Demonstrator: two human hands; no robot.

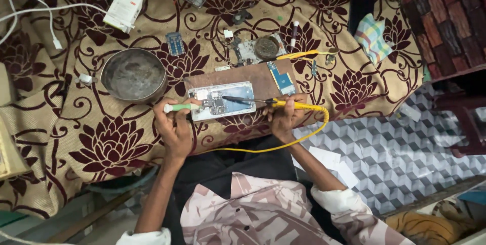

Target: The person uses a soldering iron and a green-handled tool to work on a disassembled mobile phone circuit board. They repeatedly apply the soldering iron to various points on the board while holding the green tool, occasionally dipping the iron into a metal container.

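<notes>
The opened phone (221,101) lies face-down on a brown board (243,75) on the flower-patterned counter (111,143), directly in front of the person. The left hand (174,126) is closed around a green-handled tool (183,107) whose tip meets the phone's circuitry. The right hand (283,116) grips a yellow soldering iron (276,103), tip over the phone. A round metal bowl (133,74) stands just left.

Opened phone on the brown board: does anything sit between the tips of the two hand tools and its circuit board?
Nothing visible does. The yellow-handled soldering iron in the right hand and the green-handled tool in the left hand both reach the exposed inside of the opened phone unobstructed.
</notes>
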